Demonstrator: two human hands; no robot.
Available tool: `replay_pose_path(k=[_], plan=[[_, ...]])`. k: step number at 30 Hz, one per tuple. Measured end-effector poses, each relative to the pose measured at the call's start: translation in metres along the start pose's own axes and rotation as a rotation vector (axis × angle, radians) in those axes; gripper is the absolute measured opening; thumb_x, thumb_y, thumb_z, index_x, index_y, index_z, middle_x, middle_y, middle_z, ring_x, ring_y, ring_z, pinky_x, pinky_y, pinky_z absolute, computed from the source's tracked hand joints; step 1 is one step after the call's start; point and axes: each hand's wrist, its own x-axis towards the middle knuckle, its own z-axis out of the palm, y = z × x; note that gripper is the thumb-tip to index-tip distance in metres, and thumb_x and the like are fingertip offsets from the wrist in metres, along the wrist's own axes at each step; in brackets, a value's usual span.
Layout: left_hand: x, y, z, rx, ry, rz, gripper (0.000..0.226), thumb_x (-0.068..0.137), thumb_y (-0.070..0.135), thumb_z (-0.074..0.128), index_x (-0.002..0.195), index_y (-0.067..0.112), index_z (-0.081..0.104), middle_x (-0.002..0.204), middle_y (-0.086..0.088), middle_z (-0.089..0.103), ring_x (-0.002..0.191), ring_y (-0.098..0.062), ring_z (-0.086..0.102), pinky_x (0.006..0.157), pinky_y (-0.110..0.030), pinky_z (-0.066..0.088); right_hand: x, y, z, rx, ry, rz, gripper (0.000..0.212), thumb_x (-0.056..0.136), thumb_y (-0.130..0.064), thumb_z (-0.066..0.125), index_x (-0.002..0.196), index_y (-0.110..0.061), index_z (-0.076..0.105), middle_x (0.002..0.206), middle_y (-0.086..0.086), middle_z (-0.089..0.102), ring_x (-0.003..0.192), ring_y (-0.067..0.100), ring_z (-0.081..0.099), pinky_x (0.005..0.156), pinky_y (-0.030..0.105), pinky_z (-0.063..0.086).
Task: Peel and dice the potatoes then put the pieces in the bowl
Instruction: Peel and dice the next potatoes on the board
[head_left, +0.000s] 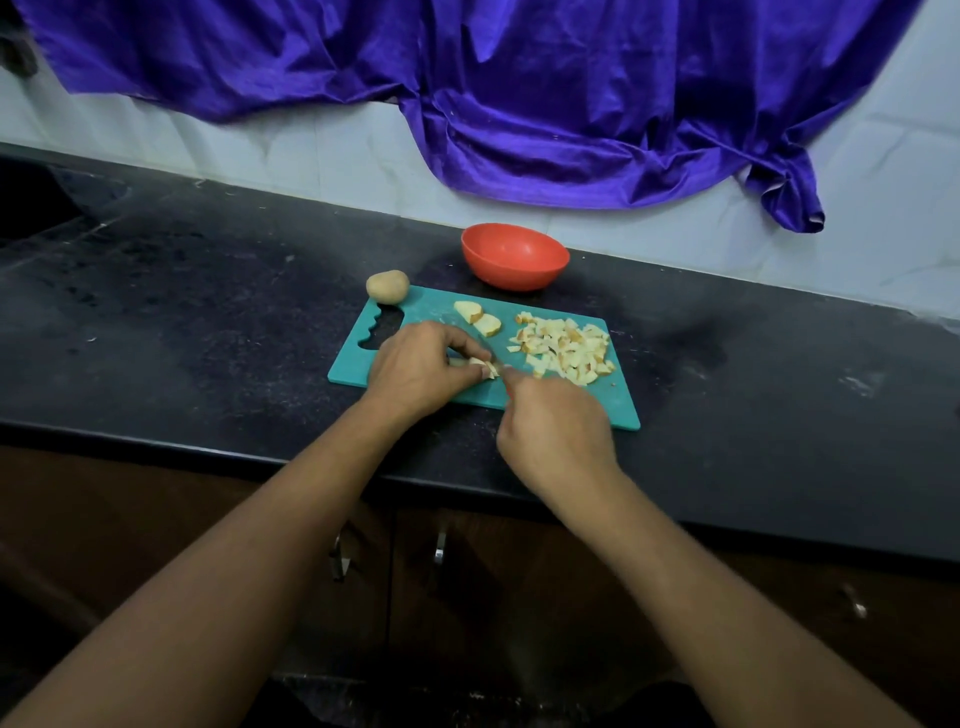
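Observation:
On the teal cutting board (621, 402) my left hand (415, 371) pinches a small potato piece (480, 366) with curled fingers. My right hand (553, 431) grips a knife (503, 371) whose blade meets that piece; the handle is mostly hidden in my fist. A heap of diced potato (563, 348) lies on the board's right half. Two potato slices (478, 318) lie near its far edge. A whole unpeeled potato (387, 286) sits at the board's far left corner. The red bowl (514, 255) stands behind the board and looks empty.
The dark stone counter (208, 312) runs left and right of the board. A tiled wall with a hanging purple cloth (519, 93) rises behind the bowl. Cabinet doors with metal handles (440, 545) are below the counter's front edge.

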Motion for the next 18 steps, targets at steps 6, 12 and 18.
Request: replay_pose_path(k=[6,12,18], plan=[[-0.002,0.002,-0.001,0.013,0.010,0.012,0.013,0.083,0.043,0.081,0.095,0.039,0.080,0.061,0.024,0.055,0.063,-0.002,0.052,0.060,-0.027,0.036,-0.008,0.013,0.016,0.016,0.087,-0.047,0.052,0.105,-0.031,0.048,0.156,-0.029,0.040,0.104,0.002,0.065,0.092,0.021,0.062,0.071,0.037,0.048],[-0.003,0.000,-0.001,0.003,0.016,0.010,0.016,0.081,0.044,0.082,0.097,0.039,0.080,0.067,0.024,0.059,0.070,-0.003,0.056,0.066,-0.028,0.041,0.020,0.030,-0.007,0.422,-0.012,0.142,0.037,0.100,-0.031,0.058,0.136,-0.036,0.065,0.096,-0.005,0.067,0.074,0.015,0.059,0.058,0.029,0.039],[-0.003,-0.002,0.000,-0.048,0.021,-0.014,0.010,0.079,0.041,0.085,0.086,0.039,0.078,0.070,0.022,0.068,0.076,-0.002,0.064,0.076,-0.034,0.056,0.027,0.013,-0.032,0.313,-0.046,0.070,0.029,0.096,-0.023,0.059,0.120,-0.030,0.073,0.123,-0.002,0.068,0.098,0.019,0.059,0.087,0.037,0.055]])
